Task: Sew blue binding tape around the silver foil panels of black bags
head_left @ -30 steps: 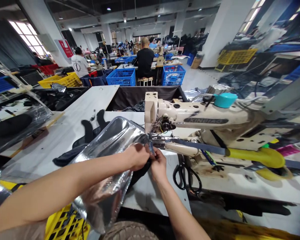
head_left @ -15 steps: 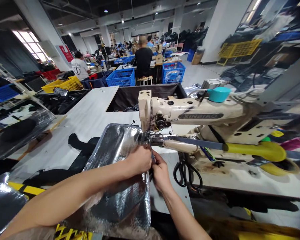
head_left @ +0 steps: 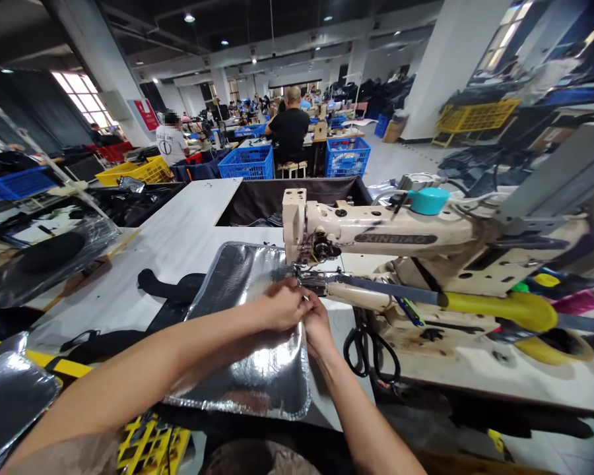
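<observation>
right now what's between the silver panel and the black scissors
In the head view, the right hand and its forearm lie between the silver panel and the scissors, over bare white table.

hands [head_left: 284, 305] [head_left: 319, 324] 2 | sewing machine [head_left: 400, 231] 1 | scissors [head_left: 367, 338] 1 pair | silver foil panels [head_left: 257, 343] [head_left: 7, 396] 2

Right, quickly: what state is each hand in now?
Left hand: closed, pinching the edge of the silver panel by the sewing machine.
Right hand: closed at the same edge; its grip is hidden.
</observation>
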{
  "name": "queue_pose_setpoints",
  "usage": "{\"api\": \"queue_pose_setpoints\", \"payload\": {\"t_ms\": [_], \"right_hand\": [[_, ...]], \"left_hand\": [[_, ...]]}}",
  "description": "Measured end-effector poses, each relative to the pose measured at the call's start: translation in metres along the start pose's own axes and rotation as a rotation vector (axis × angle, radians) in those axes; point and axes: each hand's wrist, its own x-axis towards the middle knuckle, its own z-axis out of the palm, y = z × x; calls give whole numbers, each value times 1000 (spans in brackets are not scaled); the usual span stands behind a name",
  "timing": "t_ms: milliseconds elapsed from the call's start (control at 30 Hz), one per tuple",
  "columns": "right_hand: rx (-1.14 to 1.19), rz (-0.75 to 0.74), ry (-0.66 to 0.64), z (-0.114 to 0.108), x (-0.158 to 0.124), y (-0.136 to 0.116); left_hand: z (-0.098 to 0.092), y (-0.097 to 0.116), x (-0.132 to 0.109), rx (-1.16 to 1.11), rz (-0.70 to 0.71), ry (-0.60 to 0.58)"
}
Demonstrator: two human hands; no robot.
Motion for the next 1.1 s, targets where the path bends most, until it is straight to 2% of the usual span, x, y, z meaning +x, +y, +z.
{"api": "queue_pose_setpoints", "payload": {"t_ms": [100,167,267,367,433,500,567,667,767,900,1033,1100], "right_hand": [[-126,94,-53,-6,5,-3],[-211,168,-100,-9,9,-9],[-280,258,-210,-14,1,-20],[-385,338,-399,-22,-39,-24],[-424,294,-432,-28,-81,-15],[-423,172,-356,-34,-125,1],[-415,124,-249,-38,-162,18],[-369,113,-149,-41,-189,29],[-314,131,-123,-39,-185,21],[-243,146,-94,-34,-158,9],[-169,128,-60,-34,-131,14],[-136,111,-63,-34,-119,18]], "left_hand": [[-17,3,-44,-72,87,-62],[-18,12,-77,-135,205,-57],[-6,29,-119,-103,315,-49],[9,38,-138,21,321,-47],[13,38,-140,35,332,-10],[13,35,-139,14,351,22],[14,32,-136,12,373,49],[17,26,-132,55,404,77],[21,16,-125,101,429,117],[22,-4,-109,175,484,181],[30,-28,-90,260,536,197],[37,-39,-81,279,565,257]]}}
